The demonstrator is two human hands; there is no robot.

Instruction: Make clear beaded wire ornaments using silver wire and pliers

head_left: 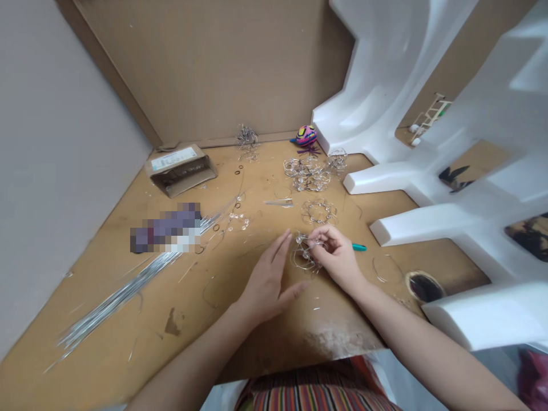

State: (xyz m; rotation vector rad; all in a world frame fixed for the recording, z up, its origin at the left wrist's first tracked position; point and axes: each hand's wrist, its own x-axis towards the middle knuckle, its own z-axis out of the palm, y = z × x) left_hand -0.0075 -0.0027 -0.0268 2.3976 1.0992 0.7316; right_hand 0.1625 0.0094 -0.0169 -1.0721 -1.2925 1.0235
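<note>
My right hand (336, 254) pinches a looped wire piece with clear beads (305, 257) between thumb and fingers, just above the wooden worktop (222, 319). My left hand (268, 279) lies open beside that piece, fingers spread and apparently not touching it. A teal pen (359, 247) pokes out from under my right hand. Another round wire piece (319, 211) lies just beyond both hands, and a tangled heap of similar pieces (308, 174) sits farther back. Left of my hands lies a bundle of straight silver wires (120, 294).
A torn cardboard box (180, 169) and a pixelated purple item (166, 228) sit at the back left. A colourful fabric ball (305, 136) stands near the back wall. White foam moulding (428, 222) juts over the right edge, and wire scraps litter the worktop.
</note>
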